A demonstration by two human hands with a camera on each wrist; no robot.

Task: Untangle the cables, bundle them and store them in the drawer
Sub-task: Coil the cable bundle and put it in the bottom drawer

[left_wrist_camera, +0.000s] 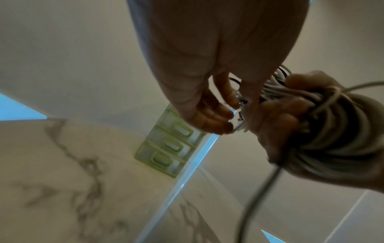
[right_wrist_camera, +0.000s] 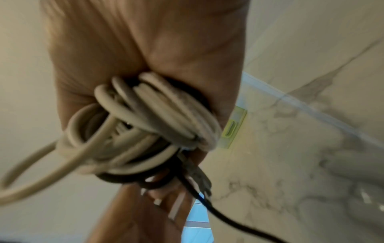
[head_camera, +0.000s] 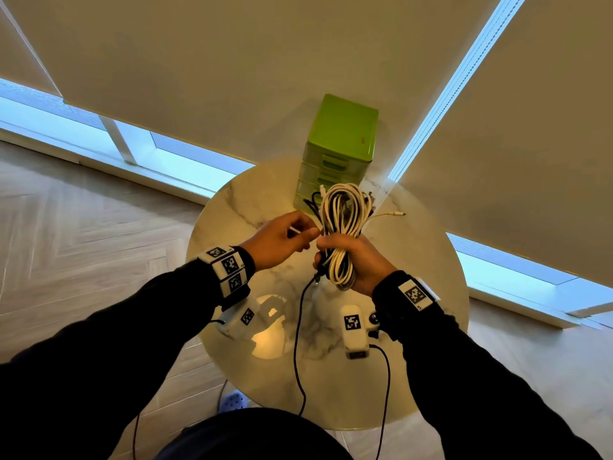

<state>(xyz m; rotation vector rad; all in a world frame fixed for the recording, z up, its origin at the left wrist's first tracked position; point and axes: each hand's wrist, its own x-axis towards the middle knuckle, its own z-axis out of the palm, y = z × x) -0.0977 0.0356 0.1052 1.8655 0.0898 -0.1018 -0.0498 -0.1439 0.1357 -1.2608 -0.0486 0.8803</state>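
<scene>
Right hand (right_wrist_camera: 133,54) fills upper left of frame, fingers wrapped round coil of cream cables (right_wrist_camera: 145,125). Black cable (right_wrist_camera: 224,215) trailing to lower right. Other hand (right_wrist_camera: 145,213) at bottom centre, blurred. Marble tabletop (right_wrist_camera: 290,156) on right; sliver of green drawer unit (right_wrist_camera: 232,128) mid-frame.

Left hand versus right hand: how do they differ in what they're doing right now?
The right hand grips the whole coiled cable bundle in its fist; the left hand only pinches one thin white strand beside it. The right hand shows its palm side upward; the left shows its back. Both are raised over the marble table, before the green drawer unit.
</scene>
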